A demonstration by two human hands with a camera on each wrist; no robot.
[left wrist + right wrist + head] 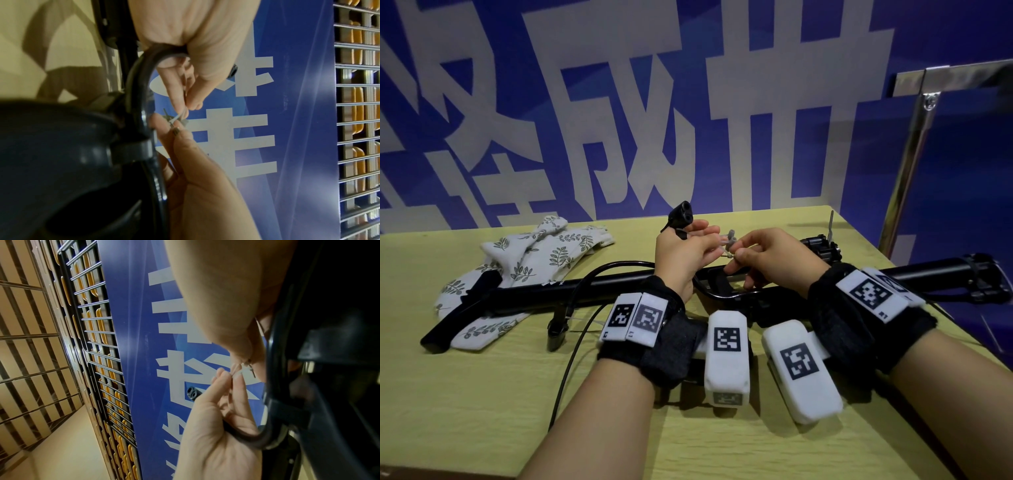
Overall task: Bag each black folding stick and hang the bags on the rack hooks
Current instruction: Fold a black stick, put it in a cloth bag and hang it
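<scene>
A long black folding stick [592, 291] lies across the yellow table [482, 394], its left end on a leaf-print cloth bag [541, 257]. Above its middle, my left hand [709, 236] pinches a thin white cord [177, 116] and carries a black cable [135, 81] looped through the palm. A black two-hole piece [683, 210] sticks up behind that hand. My right hand [736, 255] pinches a small metal tip [176, 129] at the cord's end, next to a grey fitting [730, 238]. The two hands almost touch.
A shiny metal rack frame [914, 154] stands at the table's right rear. A blue banner with large white characters [619, 120] forms the back wall. A wire grid [98, 337] shows in the wrist views. A black clip [556, 330] lies near the cable.
</scene>
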